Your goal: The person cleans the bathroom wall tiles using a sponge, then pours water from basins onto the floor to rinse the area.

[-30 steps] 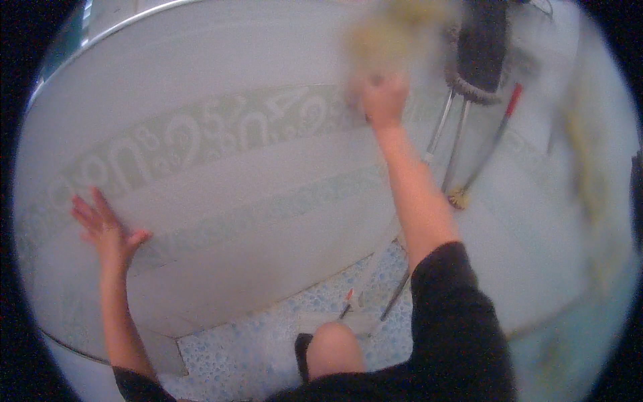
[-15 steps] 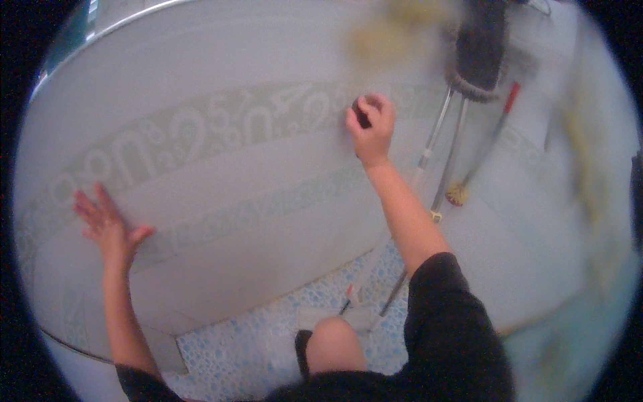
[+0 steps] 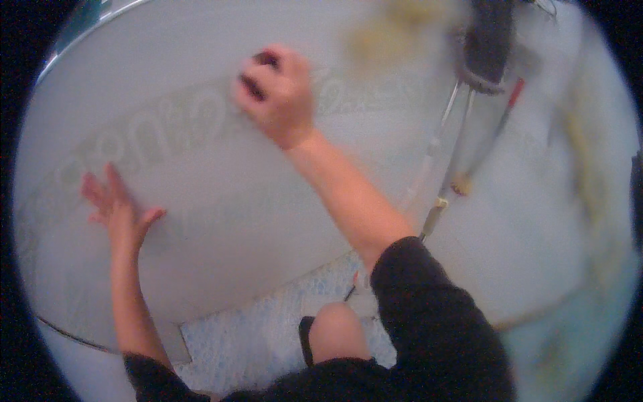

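My right hand [image 3: 284,97] is curled round a small dark pad [image 3: 253,88], which shows between the fingers. Motion blurs this hand, and most of the pad is hidden in the grip. It is at the upper part of a pale wall [image 3: 221,258], over a grey-green patterned band [image 3: 151,137]; whether the pad touches the wall I cannot tell. Lower on the left, my left hand [image 3: 120,204] lies against the same wall with its fingers and thumb spread, holding nothing.
On the right, a grey fluffy duster or mop head [image 3: 487,50] stands with its metal poles [image 3: 442,120] along the wall. Beside it leans a red-ended rod [image 3: 516,92] with a yellowish brush end [image 3: 461,184]. Blue pebble-patterned floor [image 3: 228,342] lies below. Yellowish smears blur parts of the view.
My right hand has swept left along the wall and slightly up, with the dark pad still in it. The left hand stays spread on the wall while the view shifts a little.
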Motion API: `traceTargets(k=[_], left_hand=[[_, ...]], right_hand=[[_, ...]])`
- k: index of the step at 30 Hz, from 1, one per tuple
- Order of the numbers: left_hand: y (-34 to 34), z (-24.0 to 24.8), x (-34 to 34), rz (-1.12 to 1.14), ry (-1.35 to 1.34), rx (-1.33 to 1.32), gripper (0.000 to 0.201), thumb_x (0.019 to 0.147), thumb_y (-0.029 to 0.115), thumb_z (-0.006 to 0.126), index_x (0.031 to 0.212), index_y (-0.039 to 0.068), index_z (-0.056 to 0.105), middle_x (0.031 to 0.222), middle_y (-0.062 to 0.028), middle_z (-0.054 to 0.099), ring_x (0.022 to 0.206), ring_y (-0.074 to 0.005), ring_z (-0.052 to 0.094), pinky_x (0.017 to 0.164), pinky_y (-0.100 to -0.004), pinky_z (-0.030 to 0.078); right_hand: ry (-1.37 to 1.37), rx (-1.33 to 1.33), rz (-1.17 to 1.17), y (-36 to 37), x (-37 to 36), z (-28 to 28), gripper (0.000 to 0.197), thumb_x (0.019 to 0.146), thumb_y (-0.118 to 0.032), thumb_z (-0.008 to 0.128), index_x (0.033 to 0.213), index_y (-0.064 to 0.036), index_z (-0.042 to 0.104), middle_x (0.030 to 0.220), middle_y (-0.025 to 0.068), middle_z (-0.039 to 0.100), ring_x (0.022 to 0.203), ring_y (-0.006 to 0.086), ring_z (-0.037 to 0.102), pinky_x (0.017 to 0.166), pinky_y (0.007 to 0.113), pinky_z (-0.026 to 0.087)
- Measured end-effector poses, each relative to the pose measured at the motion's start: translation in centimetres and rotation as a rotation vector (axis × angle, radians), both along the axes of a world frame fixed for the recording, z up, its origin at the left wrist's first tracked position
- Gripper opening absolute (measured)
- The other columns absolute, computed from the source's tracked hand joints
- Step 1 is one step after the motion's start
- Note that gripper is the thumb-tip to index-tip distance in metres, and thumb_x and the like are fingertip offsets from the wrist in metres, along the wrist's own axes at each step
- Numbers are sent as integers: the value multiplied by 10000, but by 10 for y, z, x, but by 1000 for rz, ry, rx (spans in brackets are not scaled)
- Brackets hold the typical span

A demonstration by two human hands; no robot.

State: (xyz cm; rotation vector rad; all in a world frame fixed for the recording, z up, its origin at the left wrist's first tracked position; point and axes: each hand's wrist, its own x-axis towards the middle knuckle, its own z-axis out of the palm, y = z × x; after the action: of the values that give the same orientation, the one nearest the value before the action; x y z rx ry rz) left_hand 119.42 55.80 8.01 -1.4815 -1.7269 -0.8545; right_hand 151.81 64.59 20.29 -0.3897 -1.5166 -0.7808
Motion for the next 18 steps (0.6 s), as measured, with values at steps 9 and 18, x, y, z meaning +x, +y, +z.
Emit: traceTargets(k=[9,18], left_hand=[[-17,12,-60,43,-157,65,1487,427,504,899,1537,225,-50,1574,-208,-150,1420,-495,-122,968,-791,179],[-31,-1,-76,22,-61,86,1521,406,565,877,1531,205,-80,1563,-215,-182,1408,-497,-164,966,-798,162]], right_hand=[[345,-340,-314,50,195,11,202,789,-203,672,922,-81,581,903,123,569,932,311,542,844,460,418],[46,47,-155,-18,-78,23,263,737,-241,696,905,-115,536,1017,135,504,975,338,505,866,451,431]])
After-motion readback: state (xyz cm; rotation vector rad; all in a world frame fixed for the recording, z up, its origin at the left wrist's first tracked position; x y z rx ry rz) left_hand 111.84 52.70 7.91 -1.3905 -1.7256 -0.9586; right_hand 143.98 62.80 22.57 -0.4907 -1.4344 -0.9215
